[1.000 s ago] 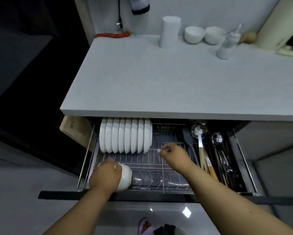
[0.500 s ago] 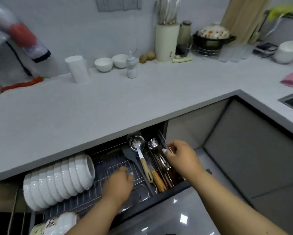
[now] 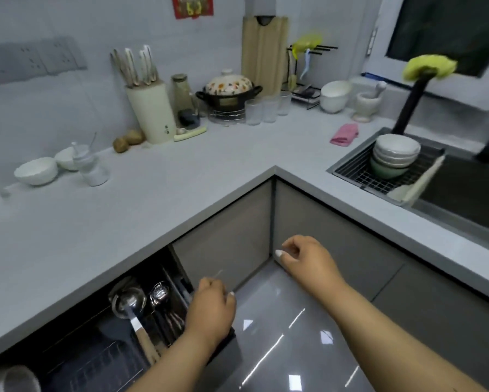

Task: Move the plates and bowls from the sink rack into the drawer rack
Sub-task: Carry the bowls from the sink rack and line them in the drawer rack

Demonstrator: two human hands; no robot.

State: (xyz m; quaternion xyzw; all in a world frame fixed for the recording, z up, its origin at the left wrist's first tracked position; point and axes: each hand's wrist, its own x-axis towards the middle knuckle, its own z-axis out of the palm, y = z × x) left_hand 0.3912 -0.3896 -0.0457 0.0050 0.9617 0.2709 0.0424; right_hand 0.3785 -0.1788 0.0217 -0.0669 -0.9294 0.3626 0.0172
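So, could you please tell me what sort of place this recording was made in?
Most likely a home kitchen. An L-shaped countertop carries a knife block and a lidded pot, a sink rack holds stacked bowls, and an open drawer rack below stores utensils.

A home kitchen. An L-shaped grey tabletop (image 3: 181, 193) carries a knife block (image 3: 149, 114), a lidded floral pot (image 3: 228, 89) and drinking glasses (image 3: 266, 108). A sink (image 3: 464, 193) with stacked bowls (image 3: 394, 157) sits far right; an open cutlery drawer (image 3: 141, 312) lies near left.
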